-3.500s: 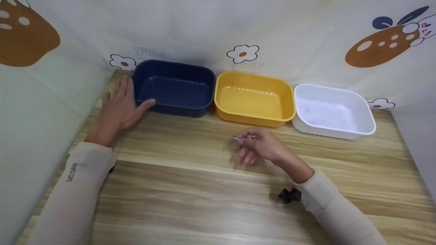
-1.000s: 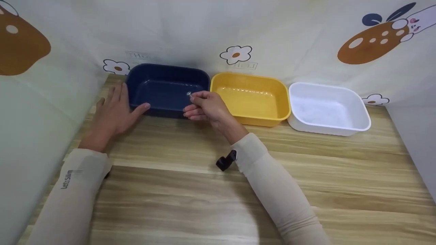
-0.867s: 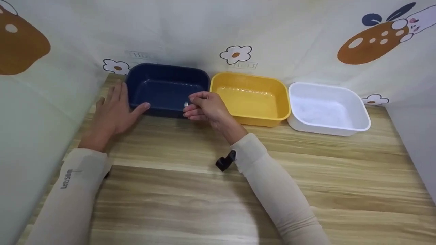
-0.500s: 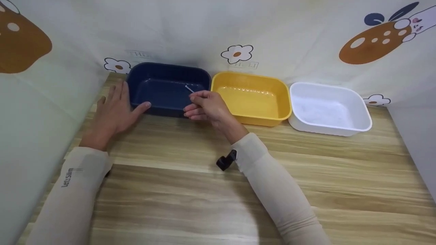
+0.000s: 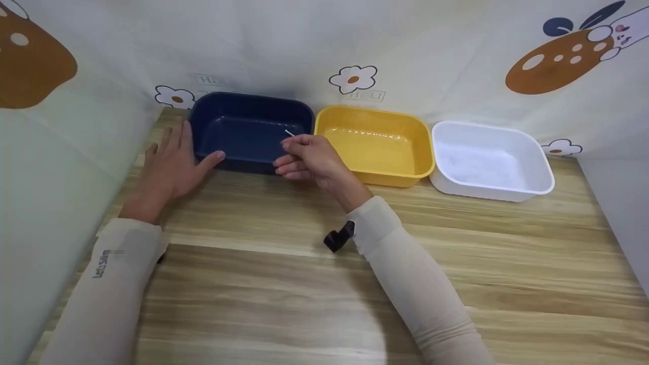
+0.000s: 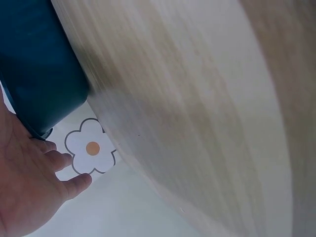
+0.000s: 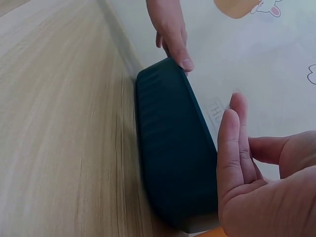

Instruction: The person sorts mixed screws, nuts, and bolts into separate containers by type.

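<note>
My right hand (image 5: pixel 317 159) pinches a small silver screw (image 5: pixel 289 133) between thumb and fingertips, over the front right part of a dark blue plastic box (image 5: pixel 258 165). The screw's thin shank sticks up past the fingertips, and the rest is hidden in the grip. In the right wrist view the fingers (image 7: pixel 231 153) hide the screw. My left hand (image 5: pixel 170 167) rests against the box's left end, fingers straight along its side and thumb at the front rim. The left wrist view shows that hand (image 6: pixel 34 173) beside the box's corner (image 6: pixel 44 74).
To the right of the blue box stand a yellow box (image 5: pixel 375 177) and a white box (image 5: pixel 492 192), in one row along the back of the wood-grain table (image 5: pixel 263 289). Behind them rises a pale printed sheet (image 5: pixel 431 50). A black wrist camera (image 5: pixel 338 237) hangs from the right cuff.
My right hand has moved left from in front of the yellow box to over the blue box. Within the pinch the screw has turned, from head outward to shank upward. My left hand stays put.
</note>
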`<state>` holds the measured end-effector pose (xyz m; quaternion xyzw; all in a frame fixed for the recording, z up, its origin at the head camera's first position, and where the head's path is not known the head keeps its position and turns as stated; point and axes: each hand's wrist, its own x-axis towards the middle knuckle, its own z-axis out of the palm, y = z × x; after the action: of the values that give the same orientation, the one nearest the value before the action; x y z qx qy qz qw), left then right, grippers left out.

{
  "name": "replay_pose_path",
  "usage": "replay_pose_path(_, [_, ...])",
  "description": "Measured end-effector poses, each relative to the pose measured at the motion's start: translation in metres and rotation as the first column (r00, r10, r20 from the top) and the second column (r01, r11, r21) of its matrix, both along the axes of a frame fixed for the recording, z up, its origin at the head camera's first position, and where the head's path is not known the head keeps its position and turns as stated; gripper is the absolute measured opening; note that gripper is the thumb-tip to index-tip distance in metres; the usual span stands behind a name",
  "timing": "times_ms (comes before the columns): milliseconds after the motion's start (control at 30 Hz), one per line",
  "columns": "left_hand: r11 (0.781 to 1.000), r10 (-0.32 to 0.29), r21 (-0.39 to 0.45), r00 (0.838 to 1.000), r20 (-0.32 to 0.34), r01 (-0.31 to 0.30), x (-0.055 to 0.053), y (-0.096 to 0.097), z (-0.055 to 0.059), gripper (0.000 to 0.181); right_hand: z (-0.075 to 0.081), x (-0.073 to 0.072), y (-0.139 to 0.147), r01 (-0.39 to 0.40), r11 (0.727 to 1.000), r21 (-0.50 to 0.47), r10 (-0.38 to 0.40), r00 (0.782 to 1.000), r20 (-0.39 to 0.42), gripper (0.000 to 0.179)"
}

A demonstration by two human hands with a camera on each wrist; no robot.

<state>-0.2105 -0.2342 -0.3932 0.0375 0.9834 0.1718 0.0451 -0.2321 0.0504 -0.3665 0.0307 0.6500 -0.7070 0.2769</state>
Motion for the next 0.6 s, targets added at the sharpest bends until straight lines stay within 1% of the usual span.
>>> replay_pose_path(300, [1.0,0.008,0.008,1.0,-0.002,-0.008,-0.001,-0.001,-0.001,0.109,0.004,0.003,0.006,-0.037,0.998,0.042,0.038,0.999,-0.028,0.023])
replay_pose_path(400, [1.0,0.009,0.006,1.0,-0.001,-0.009,-0.001,-0.001,-0.001,0.109,0.005,0.005,0.008,-0.054,0.997,0.052,0.055,0.998,-0.022,0.023])
replay_pose_path(600, [1.0,0.002,0.007,1.0,-0.002,-0.002,-0.001,0.0,-0.001,0.11,0.002,0.011,0.017,-0.125,0.99,0.072,0.125,0.992,0.002,0.026])
